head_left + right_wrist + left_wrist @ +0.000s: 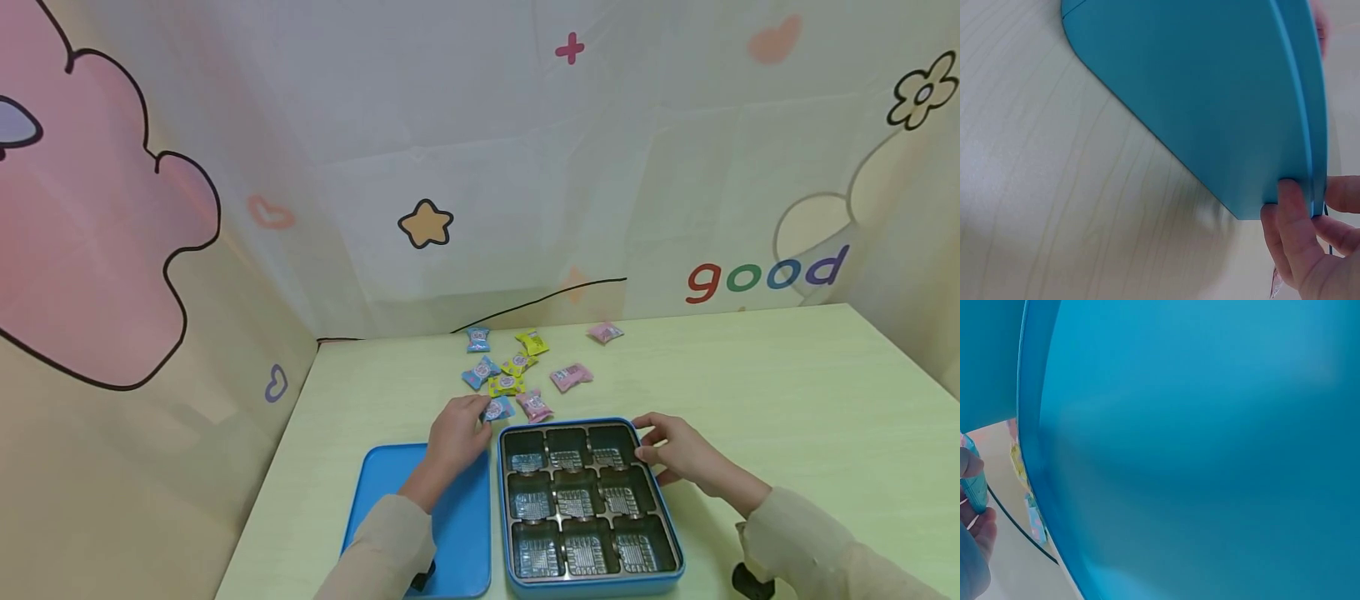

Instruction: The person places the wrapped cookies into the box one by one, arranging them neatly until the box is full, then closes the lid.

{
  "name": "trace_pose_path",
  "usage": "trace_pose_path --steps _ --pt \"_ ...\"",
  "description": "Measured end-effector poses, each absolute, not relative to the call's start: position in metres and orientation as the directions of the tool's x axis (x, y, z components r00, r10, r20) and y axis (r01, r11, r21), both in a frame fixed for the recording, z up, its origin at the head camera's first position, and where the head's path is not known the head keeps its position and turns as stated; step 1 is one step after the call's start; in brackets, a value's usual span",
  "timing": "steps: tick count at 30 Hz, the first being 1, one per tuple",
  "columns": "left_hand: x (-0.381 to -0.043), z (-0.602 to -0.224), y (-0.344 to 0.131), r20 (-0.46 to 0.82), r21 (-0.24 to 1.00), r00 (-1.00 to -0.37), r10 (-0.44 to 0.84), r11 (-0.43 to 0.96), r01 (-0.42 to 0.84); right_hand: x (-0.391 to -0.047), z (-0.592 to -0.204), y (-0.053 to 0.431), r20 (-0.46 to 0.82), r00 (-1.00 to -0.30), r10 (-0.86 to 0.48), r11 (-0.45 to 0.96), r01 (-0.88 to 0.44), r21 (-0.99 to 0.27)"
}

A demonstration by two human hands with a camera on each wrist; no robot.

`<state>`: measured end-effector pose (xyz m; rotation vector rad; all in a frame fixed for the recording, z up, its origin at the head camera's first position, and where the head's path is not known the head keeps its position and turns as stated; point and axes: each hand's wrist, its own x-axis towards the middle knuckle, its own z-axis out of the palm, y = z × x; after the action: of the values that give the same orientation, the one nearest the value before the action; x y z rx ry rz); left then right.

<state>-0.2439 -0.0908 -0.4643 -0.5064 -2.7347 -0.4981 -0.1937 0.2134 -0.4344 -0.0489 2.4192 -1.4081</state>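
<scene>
With thumb and fingers my left hand point(456, 437) pinches a blue-wrapped candy point(498, 408) just beyond the far left corner of a blue tin point(596, 588). That same candy point(976, 487) shows at the left edge of the left wrist view. Inside the tin sits a dark tray point(556, 517) with several square compartments, all bare. My right hand point(678, 450) holds the tin's far right corner. In the right wrist view its thumb is over the rim, and its fingers point(1292, 206) lie against the outer wall.
A blue lid point(463, 537) lies flat left of the tin, under my left forearm. Several candies lie beyond the tin: blue point(481, 372), yellow point(507, 384) and pink point(572, 377). A printed cloth backdrop point(510, 167) rises behind the pale wooden table point(795, 392).
</scene>
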Motion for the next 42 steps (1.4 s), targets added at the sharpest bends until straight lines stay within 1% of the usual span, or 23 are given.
trace_pose_path --steps 6,22,37,42 --pt "-0.239 -0.463 -0.091 0.387 0.271 -0.877 0.286 0.873 0.405 -0.194 -0.434 0.213 -0.280 -0.941 -0.191 0.514 0.147 -0.845" --pt "-0.225 -0.455 -0.089 0.474 0.220 -0.809 0.348 0.843 0.491 -0.194 -0.433 0.214 -0.278 -0.939 -0.202 0.514 0.140 -0.846" --pt "-0.215 -0.451 -0.086 0.450 0.231 -0.804 0.389 0.819 0.525 -0.193 -0.432 0.213 -0.280 -0.940 -0.197 0.510 0.146 -0.848" --pt "-0.211 -0.450 -0.085 0.462 0.215 -0.786 0.411 0.808 0.549 -0.193 -0.433 0.213 -0.281 -0.939 -0.198 0.510 0.146 -0.848"
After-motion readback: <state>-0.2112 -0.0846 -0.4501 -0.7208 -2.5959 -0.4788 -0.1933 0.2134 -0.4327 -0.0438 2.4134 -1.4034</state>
